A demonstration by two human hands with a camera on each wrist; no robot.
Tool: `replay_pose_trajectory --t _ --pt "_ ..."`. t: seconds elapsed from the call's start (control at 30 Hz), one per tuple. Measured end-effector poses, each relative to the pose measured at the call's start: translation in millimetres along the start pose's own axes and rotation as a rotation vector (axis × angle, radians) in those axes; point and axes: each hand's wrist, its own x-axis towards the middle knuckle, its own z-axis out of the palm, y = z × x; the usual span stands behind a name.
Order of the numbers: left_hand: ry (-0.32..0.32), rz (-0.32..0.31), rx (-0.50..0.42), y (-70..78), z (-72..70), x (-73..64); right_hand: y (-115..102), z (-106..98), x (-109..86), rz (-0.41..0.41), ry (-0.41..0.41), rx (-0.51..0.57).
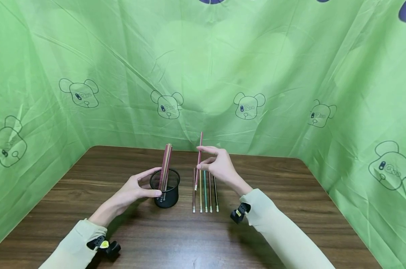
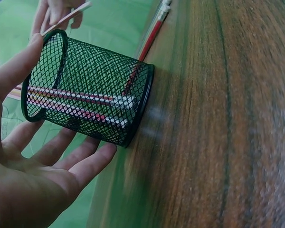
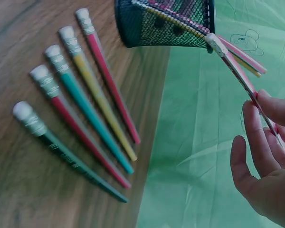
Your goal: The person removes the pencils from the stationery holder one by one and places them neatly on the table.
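Observation:
A black mesh pencil cup [image 1: 169, 200] stands upright on the table, with several pencils [image 1: 166, 160] leaning inside it, eraser ends down. My left hand [image 1: 132, 191] holds the cup from its left side, thumb at the rim and fingers along the mesh wall [image 2: 92, 66]. Above the table, right of the cup, my right hand [image 1: 222, 165] pinches a pink-red pencil [image 1: 201, 140] between thumb and fingers. That pencil is tilted with its white eraser [image 3: 215, 42] end lowest. In the right wrist view the eraser overlaps the cup's rim.
Beneath my right hand several pencils lie side by side, erasers towards me: two red ones, a yellow pencil [image 3: 99, 90], a teal pencil [image 3: 90, 111] and a dark green pencil [image 3: 76, 160]. The wooden table [image 1: 176, 239] ends at a green cloth backdrop [image 1: 209, 71].

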Motion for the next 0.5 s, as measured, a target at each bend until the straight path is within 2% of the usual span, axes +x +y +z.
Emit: replay_pose_trajectory --t 0.23,0.5 --pt "0.0 0.013 0.004 -0.7 -0.3 0.9 16.9 -14.2 -12.2 0.041 -0.005 -0.015" --pt "-0.002 0.016 0.005 -1.0 -0.6 2.2 37.9 -30.8 -25.3 0.132 0.003 -0.097"
